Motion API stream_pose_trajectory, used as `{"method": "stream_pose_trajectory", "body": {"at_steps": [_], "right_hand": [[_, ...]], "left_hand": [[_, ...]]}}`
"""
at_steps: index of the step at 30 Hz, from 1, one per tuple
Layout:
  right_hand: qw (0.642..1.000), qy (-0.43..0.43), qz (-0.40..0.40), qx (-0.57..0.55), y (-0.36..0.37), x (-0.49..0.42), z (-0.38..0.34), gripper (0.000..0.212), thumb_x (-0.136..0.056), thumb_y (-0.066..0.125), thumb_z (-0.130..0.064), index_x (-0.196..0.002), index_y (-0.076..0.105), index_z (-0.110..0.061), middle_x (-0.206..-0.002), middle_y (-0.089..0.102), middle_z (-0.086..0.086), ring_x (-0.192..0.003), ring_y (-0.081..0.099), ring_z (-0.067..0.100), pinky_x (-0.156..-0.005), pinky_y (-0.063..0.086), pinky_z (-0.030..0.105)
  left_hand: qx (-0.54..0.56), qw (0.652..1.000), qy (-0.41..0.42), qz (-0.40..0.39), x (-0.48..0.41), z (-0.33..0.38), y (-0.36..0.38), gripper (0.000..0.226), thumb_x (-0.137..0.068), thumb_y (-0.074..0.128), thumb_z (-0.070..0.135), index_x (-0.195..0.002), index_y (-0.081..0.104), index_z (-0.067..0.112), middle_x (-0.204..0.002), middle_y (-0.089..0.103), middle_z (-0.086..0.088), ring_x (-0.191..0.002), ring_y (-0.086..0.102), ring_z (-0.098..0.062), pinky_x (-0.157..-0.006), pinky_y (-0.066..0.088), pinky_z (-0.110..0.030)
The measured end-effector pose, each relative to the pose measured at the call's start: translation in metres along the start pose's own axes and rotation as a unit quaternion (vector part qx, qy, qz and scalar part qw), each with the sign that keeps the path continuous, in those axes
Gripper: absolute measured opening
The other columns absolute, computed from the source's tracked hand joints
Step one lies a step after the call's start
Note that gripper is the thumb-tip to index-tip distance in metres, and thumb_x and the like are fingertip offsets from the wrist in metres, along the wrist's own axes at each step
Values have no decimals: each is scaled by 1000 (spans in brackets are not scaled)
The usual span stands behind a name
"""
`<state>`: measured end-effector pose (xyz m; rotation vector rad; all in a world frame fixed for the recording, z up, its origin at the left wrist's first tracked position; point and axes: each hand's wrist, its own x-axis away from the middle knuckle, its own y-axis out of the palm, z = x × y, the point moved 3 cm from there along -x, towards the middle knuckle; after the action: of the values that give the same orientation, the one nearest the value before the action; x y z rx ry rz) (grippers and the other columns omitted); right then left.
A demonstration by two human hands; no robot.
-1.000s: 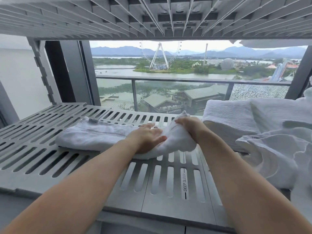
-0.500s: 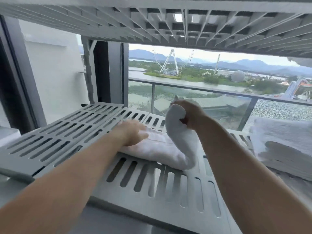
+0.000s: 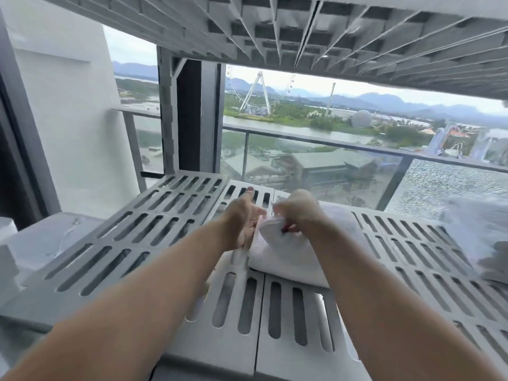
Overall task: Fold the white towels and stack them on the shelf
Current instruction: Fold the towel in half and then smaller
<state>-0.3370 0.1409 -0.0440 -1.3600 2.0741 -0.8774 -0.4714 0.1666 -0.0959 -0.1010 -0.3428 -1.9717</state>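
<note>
A white towel [image 3: 286, 259] is lying folded over on itself at the centre of the frame on the grey slotted shelf [image 3: 176, 213], its upper end bunching upward. Other towels [image 3: 472, 232] are sitting blurred at the right edge.

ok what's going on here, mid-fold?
A person is folding a white towel on the grey slatted shelf. The right hand grips the towel's folded-over end, fingers curled round it. The left hand lies against its left edge, fingers fairly straight. More white towels sit blurred at the shelf's right end.
</note>
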Motion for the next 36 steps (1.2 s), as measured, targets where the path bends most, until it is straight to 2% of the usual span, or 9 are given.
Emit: {"method": "stream_pose_trajectory", "body": {"at_steps": [5, 9, 11, 13, 17, 23, 28, 32, 36], "right_hand": [[998, -1, -27, -53, 3, 18, -7, 33, -87, 61, -27, -66, 63, -1, -51, 67, 12, -42, 65, 28, -39, 47, 28], [986, -117, 28, 119, 9, 43, -1, 41, -96, 42, -28, -73, 68, -7, -86, 69, 16, -81, 65, 36, -61, 42, 31], [969, -175, 52, 168, 22, 61, 5, 47, -100, 38, -35, -71, 68, -13, -99, 64, 8, -94, 57, 27, -68, 38, 32], [951, -222, 70, 201, 33, 74, 9, 50, -103, 33, -41, -95, 73, -13, -116, 61, 5, -113, 51, 24, -85, 41, 35], [906, -301, 66, 290, 37, 98, 17, 52, -106, 24, -41, -113, 69, -16, -119, 63, 6, -117, 51, 28, -98, 40, 43], [916, -343, 47, 200, 10, 126, 53, 40, -102, 40, -32, -117, 73, -15, -130, 67, -1, -124, 58, 19, -108, 40, 38], [967, -195, 139, 88, -35, 131, 89, 45, -100, 50, -34, -74, 77, -9, -85, 77, 3, -83, 72, 21, -79, 54, 34], [966, -68, 180, 172, -65, 152, 113, 26, -90, 60, -40, -88, 77, -20, -110, 65, 6, -109, 56, 27, -91, 51, 37], [989, 71, 78, 108, -80, 172, 138, 44, -90, 50, -40, -128, 49, -17, -111, 62, 11, -104, 57, 32, -98, 46, 49]], "left_hand": [[-101, 995, -16, 1, -8, 20, -12, 79, -102, 20, 61, -133, 54, -4, -128, 63, -18, -116, 62, -32, -100, 51, -46], [-237, 962, 109, 82, -23, 44, -13, 42, -106, 38, 36, -129, 60, 9, -130, 64, -10, -113, 63, -24, -85, 50, -33], [-236, 957, 167, 22, -32, 51, -4, 30, -104, 47, 27, -119, 68, 11, -118, 71, -5, -96, 66, -8, -81, 50, -26], [-291, 940, 170, -51, -37, 49, 7, 24, -100, 59, 30, -108, 75, 15, -106, 75, 3, -94, 66, -3, -84, 50, -23], [-503, 848, 157, -62, -46, 35, 18, 18, -86, 74, 42, -96, 79, 29, -88, 74, 18, -88, 64, 2, -82, 47, -22], [-590, 791, 164, -1, -30, 33, 28, 18, -85, 76, 46, -95, 80, 32, -103, 75, 12, -83, 64, -3, -73, 49, -22], [-715, 686, 123, 44, 11, 22, 61, 33, -102, 52, 35, -123, 66, 13, -115, 70, -6, -99, 65, -25, -89, 55, -40], [-751, 644, 136, 55, 53, -6, 92, 80, -96, 31, -1, -159, -1, 37, -126, 59, -17, -102, 65, -33, -84, 57, -48], [-708, 690, 150, 7, 85, -22, 110, 59, -99, 38, 2, -152, 36, 29, -149, 50, -1, -112, 62, -21, -85, 58, -34]]}}
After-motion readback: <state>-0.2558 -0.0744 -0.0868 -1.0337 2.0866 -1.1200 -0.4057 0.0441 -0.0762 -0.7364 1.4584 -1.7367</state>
